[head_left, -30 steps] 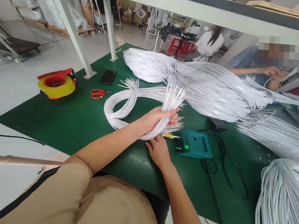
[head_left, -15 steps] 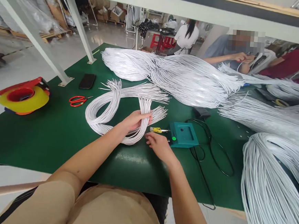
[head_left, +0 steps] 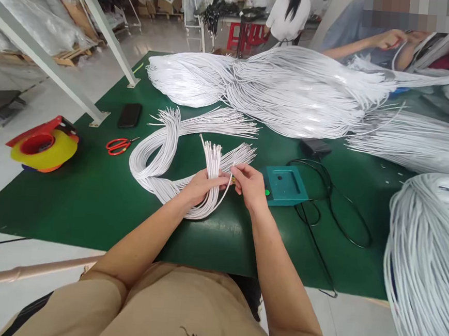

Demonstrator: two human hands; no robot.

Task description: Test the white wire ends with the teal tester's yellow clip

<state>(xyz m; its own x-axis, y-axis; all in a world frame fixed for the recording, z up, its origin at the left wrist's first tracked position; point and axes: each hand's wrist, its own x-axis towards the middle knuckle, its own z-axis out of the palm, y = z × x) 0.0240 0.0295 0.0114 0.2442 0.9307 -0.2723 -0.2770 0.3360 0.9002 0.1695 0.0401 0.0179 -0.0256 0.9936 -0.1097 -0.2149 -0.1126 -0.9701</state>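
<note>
My left hand [head_left: 203, 185] is closed around a bunch of white cables [head_left: 212, 159], holding their ends upright above the green table [head_left: 70, 197]. My right hand [head_left: 249, 184] pinches one white cable [head_left: 228, 185] out of that bunch, fingers pressed together. The bunch loops back into a larger coil of white cables [head_left: 159, 152] lying on the table to the left. A teal box with a green button [head_left: 285, 185] sits just right of my right hand, with black leads running from it.
Red scissors [head_left: 119, 144], a black phone [head_left: 129, 115] and a yellow tape dispenser [head_left: 41, 146] lie at the left. Big heaps of white cables [head_left: 293, 90] fill the far side, another heap [head_left: 427, 256] at right. Other people work across the table.
My right hand rose from the table near the yellow tool and took hold of a single cable. My left hand turned the bunch so its ends point up. The view tilted down.
</note>
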